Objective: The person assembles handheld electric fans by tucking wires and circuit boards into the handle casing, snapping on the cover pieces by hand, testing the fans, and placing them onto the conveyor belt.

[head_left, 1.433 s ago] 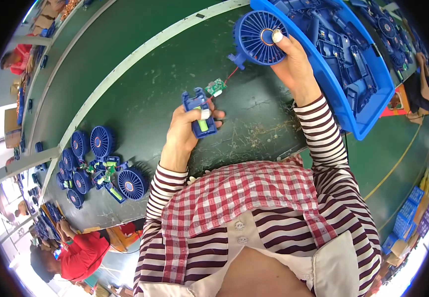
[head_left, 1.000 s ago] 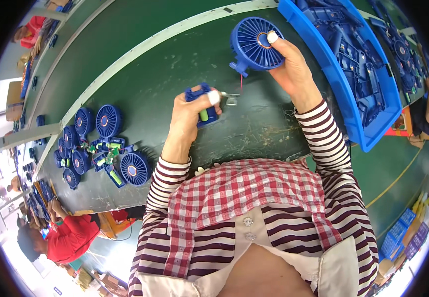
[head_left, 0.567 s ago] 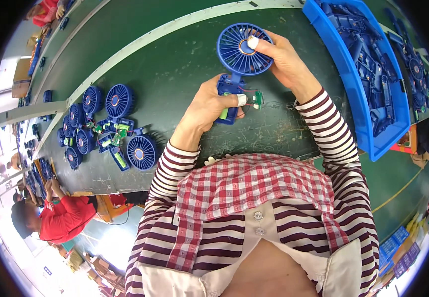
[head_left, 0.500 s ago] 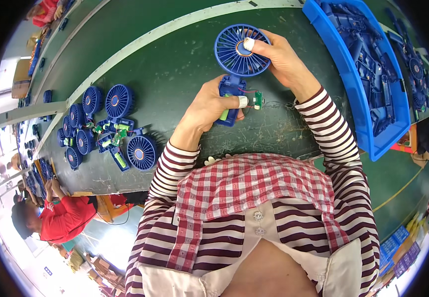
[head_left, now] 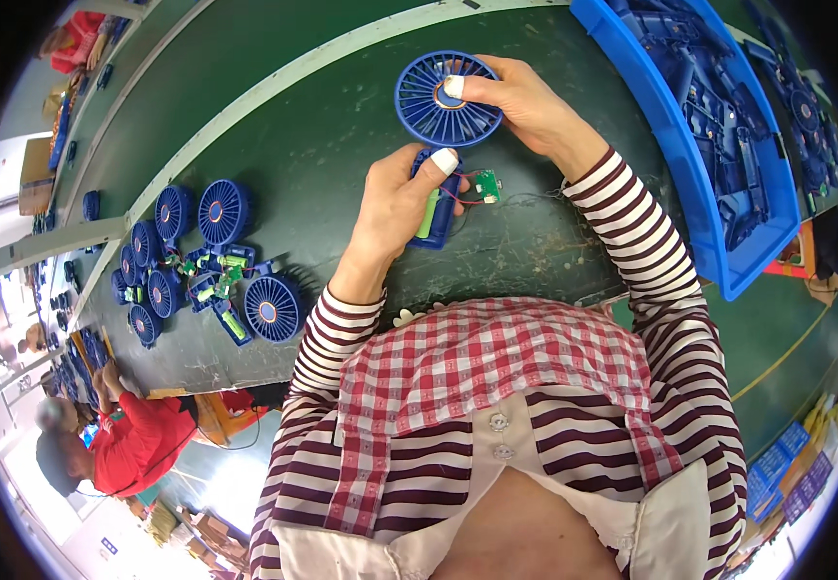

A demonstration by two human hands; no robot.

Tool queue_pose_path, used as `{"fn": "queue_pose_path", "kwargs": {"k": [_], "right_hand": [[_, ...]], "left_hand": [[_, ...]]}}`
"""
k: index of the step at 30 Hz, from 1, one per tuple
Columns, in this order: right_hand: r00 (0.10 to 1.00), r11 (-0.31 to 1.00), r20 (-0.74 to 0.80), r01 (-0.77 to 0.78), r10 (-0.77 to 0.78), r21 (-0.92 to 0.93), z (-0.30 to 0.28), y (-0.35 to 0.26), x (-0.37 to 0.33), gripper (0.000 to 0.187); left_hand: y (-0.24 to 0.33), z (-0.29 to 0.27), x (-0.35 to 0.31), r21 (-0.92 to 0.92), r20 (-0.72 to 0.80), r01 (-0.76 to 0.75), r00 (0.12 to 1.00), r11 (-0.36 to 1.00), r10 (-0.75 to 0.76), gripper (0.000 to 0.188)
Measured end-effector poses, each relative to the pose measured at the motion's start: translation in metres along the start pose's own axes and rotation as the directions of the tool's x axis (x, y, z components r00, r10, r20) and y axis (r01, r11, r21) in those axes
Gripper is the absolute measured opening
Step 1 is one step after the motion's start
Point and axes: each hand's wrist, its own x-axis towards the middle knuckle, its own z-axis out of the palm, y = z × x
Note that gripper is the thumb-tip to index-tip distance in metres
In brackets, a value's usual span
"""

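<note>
Between my hands is a blue handheld fan (head_left: 426, 118), its round slatted head away from me. My right hand (head_left: 525, 104) grips the head's right side, the white-tipped thumb on its centre. Closed round the handle is my left hand (head_left: 395, 198), its white-tipped thumb pressing near the neck. The handle is uncovered, showing a green battery (head_left: 428, 215). Red and dark wires run from it to a small green circuit board (head_left: 486, 186), which sits just right of the handle. My left fingers are partly hidden behind the handle.
Several blue fans with exposed batteries and boards (head_left: 211, 266) lie in a cluster on the green table (head_left: 341, 126) at left. A blue bin (head_left: 699, 213) full of blue plastic parts stands at right. A person in red (head_left: 143, 445) sits at lower left.
Both hands and the fan have shifted slightly left. My left thumb has moved up from the battery toward the fan's neck, and the board has moved with the handle.
</note>
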Motion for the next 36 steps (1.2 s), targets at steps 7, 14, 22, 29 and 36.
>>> {"fn": "queue_pose_path", "kwargs": {"k": [7, 14, 22, 29, 36], "right_hand": [[0.936, 0.921, -0.154, 0.265, -0.317, -0.287, 0.019, 0.021, -0.005, 0.068], [0.83, 0.571, -0.246, 0.102, -0.5, -0.814, 0.046, 0.031, -0.044, 0.063], [0.859, 0.387, -0.118, 0.099, -0.498, -0.917, 0.054, 0.036, -0.041, 0.02], [0.832, -0.081, 0.084, 0.046, -0.548, -0.996, 0.065, 0.031, -0.036, 0.013], [0.834, -0.201, 0.198, 0.107, -0.516, -0.974, 0.063, 0.029, -0.029, 0.009]], "left_hand": [[-0.006, 0.0, 0.005, -0.15, -0.179, -0.033, 0.984, 0.988, 0.006, 0.023], [-0.02, -0.001, 0.015, -0.219, -0.31, -0.063, 0.951, 0.974, -0.008, 0.021], [-0.029, 0.005, 0.025, -0.165, -0.487, -0.146, 0.872, 0.975, 0.048, 0.023], [-0.033, 0.01, 0.026, -0.077, -0.545, -0.156, 0.834, 0.985, 0.089, 0.024], [-0.037, 0.007, 0.026, -0.124, -0.525, -0.15, 0.849, 0.981, 0.063, 0.024]]}}
